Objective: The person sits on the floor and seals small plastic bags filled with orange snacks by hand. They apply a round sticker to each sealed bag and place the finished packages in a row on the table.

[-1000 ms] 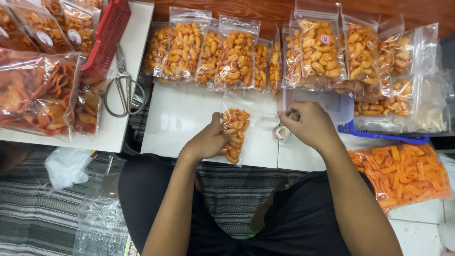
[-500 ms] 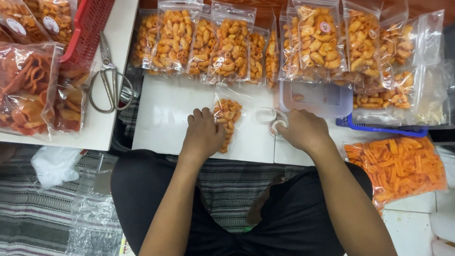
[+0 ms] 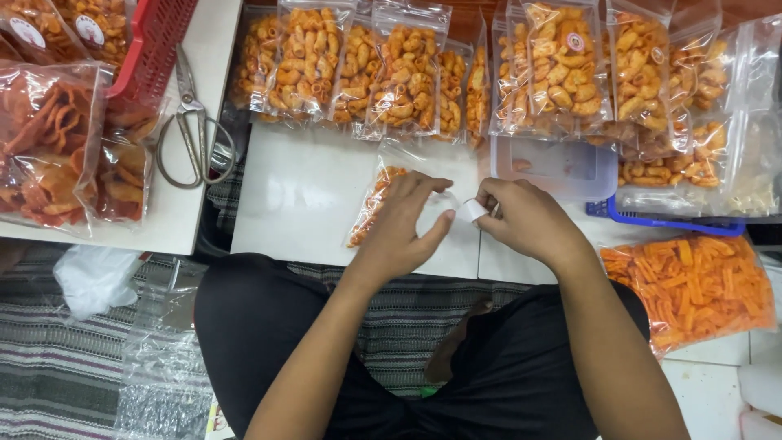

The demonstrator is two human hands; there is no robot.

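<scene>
Left hand point(image 3: 403, 228) spread flat, pressing snack bag point(image 3: 371, 204) onto white counter point(image 3: 301, 195) near centre. Right hand point(image 3: 529, 220) just right of it, fingertips pinching small white tape roll point(image 3: 472, 210). Filled snack bags point(image 3: 391, 73) line far edge; scissors point(image 3: 191, 122) far left.

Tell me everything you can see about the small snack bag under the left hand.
The small snack bag is a clear plastic pouch partly filled with orange, curled fried snacks. It lies flat on the white table, running at a slant from upper right to lower left. The left hand rests over its right side, hiding that part, so whether its top is sealed cannot be told. The right hand, holding a small white roll, does not touch it.
</scene>
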